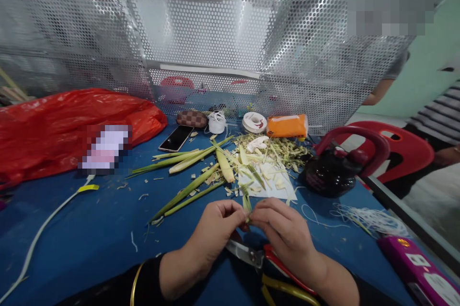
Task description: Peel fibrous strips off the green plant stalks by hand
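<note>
My left hand (215,229) and my right hand (283,232) meet over the blue table (89,243), near its front edge. Both pinch a small folded piece of green leaf strip (247,205) between their fingertips. Under my wrists lie scissors (251,254) with red and yellow handles. Long green leaf strips (187,191) and a pile of cut leaf scraps (273,153) on a white sheet lie just beyond my hands.
A red plastic bag (64,124) fills the left. A phone (177,138), a brown checked pouch (192,118), tape rolls (254,122), an orange packet (287,126), a dark kettle (332,167), white string (366,217), a purple box (420,267) and a white cable (46,224) lie around. Perforated metal screens stand behind; another person sits at right.
</note>
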Action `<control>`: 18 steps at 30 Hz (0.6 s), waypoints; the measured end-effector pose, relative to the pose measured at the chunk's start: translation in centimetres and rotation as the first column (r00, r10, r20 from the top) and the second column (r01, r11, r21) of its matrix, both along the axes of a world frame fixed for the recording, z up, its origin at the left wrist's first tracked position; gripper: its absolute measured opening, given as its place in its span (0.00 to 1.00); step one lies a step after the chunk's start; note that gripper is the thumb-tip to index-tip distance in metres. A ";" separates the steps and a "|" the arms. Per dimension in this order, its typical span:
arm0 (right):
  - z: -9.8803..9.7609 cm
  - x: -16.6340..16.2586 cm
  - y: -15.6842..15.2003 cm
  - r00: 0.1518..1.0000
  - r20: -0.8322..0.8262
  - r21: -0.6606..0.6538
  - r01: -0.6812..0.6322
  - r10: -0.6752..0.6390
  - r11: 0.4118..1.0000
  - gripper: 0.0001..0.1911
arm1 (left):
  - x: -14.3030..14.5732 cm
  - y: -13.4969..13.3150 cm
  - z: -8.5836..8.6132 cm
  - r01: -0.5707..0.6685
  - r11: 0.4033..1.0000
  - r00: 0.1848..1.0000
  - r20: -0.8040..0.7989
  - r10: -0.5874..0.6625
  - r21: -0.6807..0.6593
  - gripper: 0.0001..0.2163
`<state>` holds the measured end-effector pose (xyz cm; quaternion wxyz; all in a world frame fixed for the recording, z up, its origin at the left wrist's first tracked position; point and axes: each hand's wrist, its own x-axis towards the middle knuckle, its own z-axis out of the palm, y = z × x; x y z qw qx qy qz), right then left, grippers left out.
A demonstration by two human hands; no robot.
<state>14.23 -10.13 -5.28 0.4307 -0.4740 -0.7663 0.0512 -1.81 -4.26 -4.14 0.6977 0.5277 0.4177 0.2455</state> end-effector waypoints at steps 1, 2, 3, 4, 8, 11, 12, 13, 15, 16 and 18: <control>0.0 0.0 0.1 1.000 -0.011 -0.008 0.001 -0.001 1.000 0.11 | 0.0 0.0 -0.1 0.001 0.998 1.000 -0.018 0.000 0.064 0.10; 0.1 -0.1 0.1 0.999 -0.032 -0.031 0.002 -0.003 1.000 0.11 | 0.0 0.0 -0.1 0.002 0.990 0.999 -0.037 0.003 0.143 0.09; 0.1 -0.2 0.1 0.998 -0.064 -0.064 0.004 -0.008 0.998 0.11 | -0.1 0.0 -0.2 0.006 0.973 0.998 -0.058 0.008 0.233 0.09; 0.1 -0.3 0.1 0.994 -0.105 -0.102 0.004 -0.015 0.995 0.10 | -0.2 0.0 -0.2 0.012 0.946 0.996 -0.083 0.015 0.323 0.08; 0.3 -0.5 0.1 0.971 -0.230 -0.246 0.005 -0.063 0.969 0.09 | -0.5 -0.2 -0.2 0.069 0.820 0.979 -0.197 0.054 0.568 0.09; 0.4 -0.6 -0.1 0.950 -0.280 -0.341 0.034 -0.136 0.939 0.08 | -0.6 -0.3 -0.1 0.091 0.771 0.972 -0.224 0.069 0.630 0.10; 0.4 -0.6 -0.1 0.938 -0.307 -0.374 0.036 -0.160 0.927 0.07 | -0.6 -0.3 0.0 0.094 0.765 0.973 -0.222 0.067 0.638 0.10; 0.5 -0.7 -0.1 0.922 -0.344 -0.407 0.026 -0.180 0.913 0.07 | -0.6 -0.3 0.0 0.094 0.760 0.974 -0.217 0.063 0.643 0.10; 0.6 -0.8 -0.1 0.867 -0.450 -0.466 -0.022 -0.216 0.884 0.04 | -0.6 -0.3 0.0 0.093 0.755 0.978 -0.202 0.053 0.650 0.09; 0.6 -0.8 0.0 0.831 -0.507 -0.488 -0.056 -0.230 0.871 0.01 | -0.6 -0.3 -0.1 0.095 0.750 0.979 -0.196 0.048 0.654 0.09; 0.8 -0.9 0.0 0.776 -0.582 -0.515 -0.122 -0.242 0.848 0.04 | -0.7 -0.3 -0.1 0.100 0.735 0.980 -0.192 0.042 0.670 0.09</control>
